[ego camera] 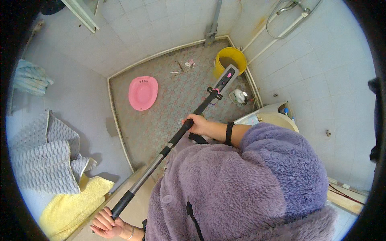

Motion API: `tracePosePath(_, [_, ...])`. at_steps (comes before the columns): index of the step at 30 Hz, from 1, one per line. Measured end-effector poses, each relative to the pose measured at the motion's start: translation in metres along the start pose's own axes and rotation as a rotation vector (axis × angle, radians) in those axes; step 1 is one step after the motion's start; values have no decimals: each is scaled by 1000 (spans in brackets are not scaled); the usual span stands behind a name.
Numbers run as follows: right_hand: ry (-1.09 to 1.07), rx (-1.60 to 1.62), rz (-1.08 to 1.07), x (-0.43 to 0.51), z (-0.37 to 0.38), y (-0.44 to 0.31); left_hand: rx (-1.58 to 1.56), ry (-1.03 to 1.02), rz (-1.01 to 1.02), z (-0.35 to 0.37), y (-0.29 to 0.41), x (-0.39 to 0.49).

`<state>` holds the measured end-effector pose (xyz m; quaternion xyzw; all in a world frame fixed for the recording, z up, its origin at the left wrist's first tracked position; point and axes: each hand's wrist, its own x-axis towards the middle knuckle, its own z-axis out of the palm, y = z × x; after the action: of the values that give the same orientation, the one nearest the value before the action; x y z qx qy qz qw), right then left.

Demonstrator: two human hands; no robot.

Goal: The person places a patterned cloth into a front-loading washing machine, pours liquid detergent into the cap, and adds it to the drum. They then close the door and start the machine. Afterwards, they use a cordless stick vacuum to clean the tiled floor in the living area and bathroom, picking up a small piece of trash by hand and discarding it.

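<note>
A long mop-like pole [150, 171] with black grips and a silver middle section runs diagonally across the view. My left hand [105, 223] wraps its lower black end, at the bottom left. Farther up the handle, my right hand [196, 124] grips a black section near the centre. The grey and black head [226, 79] of the tool, with pink parts, is at the rim of a yellow bucket [219, 61]; whether they touch is unclear. Dark contents show inside the bucket. A white pump bottle [239, 95] stands on the floor to the right of the head.
A pink plastic basin [143, 93] lies on the mosaic-tiled floor [172, 102], near small litter [190, 63]. Grey towels [45, 162] and a yellow towel [77, 200] hang at left. A cream tub [279, 118] is at right, below a shower hose [268, 24]. A grey vertical pipe [214, 24] meets the floor.
</note>
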<state>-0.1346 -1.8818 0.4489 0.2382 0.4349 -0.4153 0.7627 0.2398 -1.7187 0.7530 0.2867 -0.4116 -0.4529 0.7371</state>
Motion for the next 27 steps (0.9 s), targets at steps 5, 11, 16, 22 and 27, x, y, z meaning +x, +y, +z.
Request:
tracePosePath(5, [-74,-53,-101,-11,6,-12,16,42,-18,0,-7,0])
tracePosePath(11, [-84,-70,-223,-23,23,-39,-98,79,-24,-4,-25,-5])
tracePosePath(16, [-115,-6,-285,-18,32,-69,-64,69,-31,8,-45,1])
tracePosePath(22, [-21,-143,-364,9,33,-88,25,172,-143,26,-84,0])
tracePosePath(27, [117,-257,-325,30,33,-88,107,75,-218,35,-107,2])
